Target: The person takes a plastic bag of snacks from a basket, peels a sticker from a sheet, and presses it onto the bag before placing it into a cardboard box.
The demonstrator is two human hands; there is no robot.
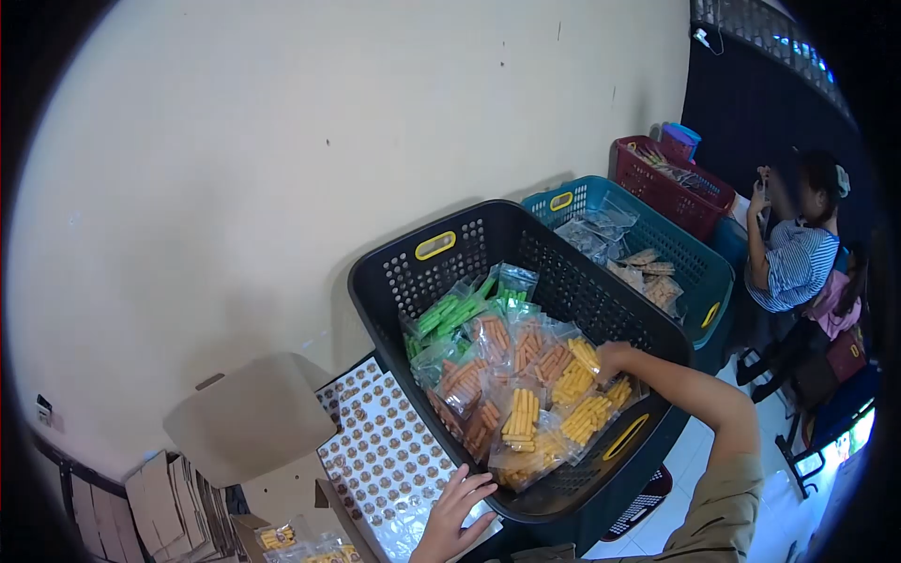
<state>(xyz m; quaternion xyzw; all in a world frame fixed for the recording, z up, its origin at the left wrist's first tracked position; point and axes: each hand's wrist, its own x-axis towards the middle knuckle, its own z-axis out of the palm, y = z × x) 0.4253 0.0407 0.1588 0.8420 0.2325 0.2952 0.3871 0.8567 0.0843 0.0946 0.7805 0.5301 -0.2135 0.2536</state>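
Note:
Bags of yellow sticks (521, 418), orange sticks (492, 336) and green sticks (449, 314) fill the bottom of a black basket (601, 298). My right hand (615, 361) reaches over the basket's right side, its closed fingers at a yellow bag; what they grip is too small to make out. Near the basket's lower left corner, my left hand (457, 516) lies with fingers spread over a sheet of round stickers (389, 450), holding nothing.
Behind stand a teal basket (690, 267) with bags and a maroon basket (699, 211). A person in a striped top (802, 263) is at the right, another in pink beside. An open cardboard box (333, 511) with yellow bags and stacked cardboard (169, 507) are lower left.

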